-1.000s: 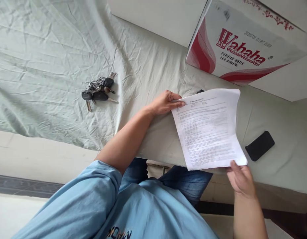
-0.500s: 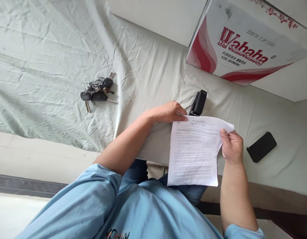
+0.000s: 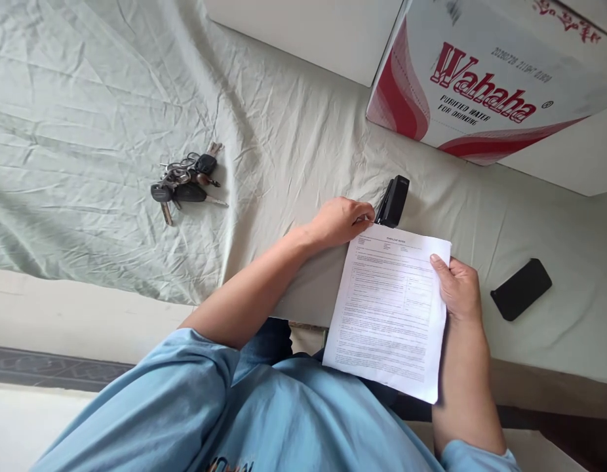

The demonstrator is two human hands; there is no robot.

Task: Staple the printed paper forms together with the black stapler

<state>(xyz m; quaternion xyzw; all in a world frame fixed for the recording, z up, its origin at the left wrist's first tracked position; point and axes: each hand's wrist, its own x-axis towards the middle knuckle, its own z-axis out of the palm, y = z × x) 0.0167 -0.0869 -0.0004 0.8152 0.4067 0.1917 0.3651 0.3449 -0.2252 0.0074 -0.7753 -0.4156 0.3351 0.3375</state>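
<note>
A printed sheet of paper (image 3: 389, 311) lies partly on the cloth-covered table and hangs over its near edge toward my lap. My left hand (image 3: 343, 220) pinches the paper's top left corner. My right hand (image 3: 458, 288) grips its right edge, thumb on top. A black stapler (image 3: 394, 200) rests on the cloth just beyond the paper's top edge, close to my left fingertips; I cannot tell whether they touch it.
A bunch of keys (image 3: 184, 183) lies on the wrinkled pale green cloth (image 3: 87, 131) to the left. A black phone (image 3: 521, 289) lies to the right. A red and white Wahaha carton (image 3: 485, 78) stands at the back right.
The paper came down from a raised, curled position to lie flat, uncovering the stapler. My right hand moved from the paper's bottom corner up to its right edge.
</note>
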